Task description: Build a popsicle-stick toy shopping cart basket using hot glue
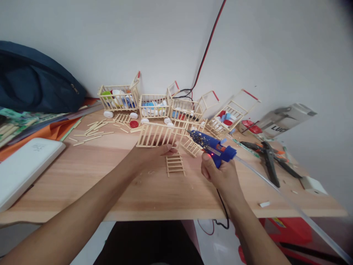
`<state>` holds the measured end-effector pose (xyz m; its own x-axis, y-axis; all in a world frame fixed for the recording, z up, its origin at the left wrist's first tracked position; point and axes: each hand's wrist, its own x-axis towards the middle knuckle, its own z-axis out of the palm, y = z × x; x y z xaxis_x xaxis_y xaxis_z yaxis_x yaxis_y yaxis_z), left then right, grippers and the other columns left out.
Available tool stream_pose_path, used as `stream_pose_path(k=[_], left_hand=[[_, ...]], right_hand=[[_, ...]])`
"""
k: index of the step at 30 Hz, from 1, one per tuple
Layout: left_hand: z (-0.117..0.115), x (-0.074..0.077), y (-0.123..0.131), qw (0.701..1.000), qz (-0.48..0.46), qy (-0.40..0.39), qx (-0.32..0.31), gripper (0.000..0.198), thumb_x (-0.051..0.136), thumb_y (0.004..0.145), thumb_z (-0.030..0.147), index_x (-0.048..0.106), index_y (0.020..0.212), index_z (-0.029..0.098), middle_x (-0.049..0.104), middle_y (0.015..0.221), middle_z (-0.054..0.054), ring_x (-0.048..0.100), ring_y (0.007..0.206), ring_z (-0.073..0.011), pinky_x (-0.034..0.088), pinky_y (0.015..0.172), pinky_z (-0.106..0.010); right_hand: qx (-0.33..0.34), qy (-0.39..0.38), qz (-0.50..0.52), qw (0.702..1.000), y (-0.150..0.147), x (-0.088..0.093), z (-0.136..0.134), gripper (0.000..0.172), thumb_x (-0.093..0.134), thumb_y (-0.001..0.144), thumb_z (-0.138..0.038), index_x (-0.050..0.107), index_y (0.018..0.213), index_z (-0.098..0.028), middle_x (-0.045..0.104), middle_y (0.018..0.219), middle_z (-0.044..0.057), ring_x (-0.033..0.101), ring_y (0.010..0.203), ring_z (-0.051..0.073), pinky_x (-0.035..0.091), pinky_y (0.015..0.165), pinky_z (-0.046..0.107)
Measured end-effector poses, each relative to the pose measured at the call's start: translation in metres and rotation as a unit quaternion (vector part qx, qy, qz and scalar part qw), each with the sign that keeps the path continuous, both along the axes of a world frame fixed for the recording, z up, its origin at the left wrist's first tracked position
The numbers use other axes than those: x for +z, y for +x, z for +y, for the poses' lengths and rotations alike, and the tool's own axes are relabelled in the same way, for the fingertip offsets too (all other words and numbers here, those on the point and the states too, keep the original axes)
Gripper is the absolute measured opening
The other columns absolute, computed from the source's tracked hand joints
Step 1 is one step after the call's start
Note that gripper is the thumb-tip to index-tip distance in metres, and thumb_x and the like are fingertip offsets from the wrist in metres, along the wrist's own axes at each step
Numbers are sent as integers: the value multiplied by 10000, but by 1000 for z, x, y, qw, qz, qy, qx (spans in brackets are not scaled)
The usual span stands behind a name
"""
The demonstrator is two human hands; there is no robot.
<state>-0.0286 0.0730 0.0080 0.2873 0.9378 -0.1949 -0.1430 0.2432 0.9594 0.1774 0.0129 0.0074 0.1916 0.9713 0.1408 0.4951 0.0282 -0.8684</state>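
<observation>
My left hand (161, 147) is closed on a small basket frame (156, 134) built of thin wooden sticks, held above the table. In my right hand (220, 171) is a blue glue gun (209, 143), its nozzle pointing left at the right end of the frame. A long clear glue stick (270, 180) runs out of the gun's back. Below my left hand lies a ladder-like stick panel (175, 164). Another stick panel (191, 147) rests beneath the nozzle. Whether the nozzle touches the frame, I cannot tell.
Several stick-built carts, including a left cart (118, 97) and a right cart (228, 116), stand along the wall. Loose sticks (93, 129) lie at left, near a white power bank (30, 165) and dark backpack (35, 77). Black-handled pliers (268, 162) lie at right.
</observation>
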Motion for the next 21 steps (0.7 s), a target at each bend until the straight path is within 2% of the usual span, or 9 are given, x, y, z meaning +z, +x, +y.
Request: stream_pose_path(k=[4,8,12,21], left_hand=[[-1,1,-1,1000,12,3,3,261,788,696,391,750,841,176,778,919,-56,721,944,-240,553,962,-378],[0,-4,-4,999,38,9,-1,267,760,725,421,755,855,188,776,932,-53,712,976,-253,518,1008,-413],[2,-9,-4,999,32,17,-10,244,742,741,420,758,843,199,777,927,-49,714,966,-247,525,995,-400],[2,-6,-4,999,36,21,0,249,755,732,398,759,864,187,778,924,-55,718,951,-245,524,998,-417]], right_hand=[[1,2,9,1000,1,-2,1,587,549,797,-674,420,446,-222,428,372,-13,387,346,91,292,384,239],[3,4,8,1000,0,-2,1,590,556,797,-673,422,446,-218,422,370,-16,383,343,86,287,381,234],[11,13,7,1000,-1,0,1,596,547,810,-666,417,439,-219,414,368,-18,381,343,84,286,383,233],[9,8,0,1000,0,-1,0,586,545,817,-651,416,442,-218,426,369,-14,387,343,88,289,380,231]])
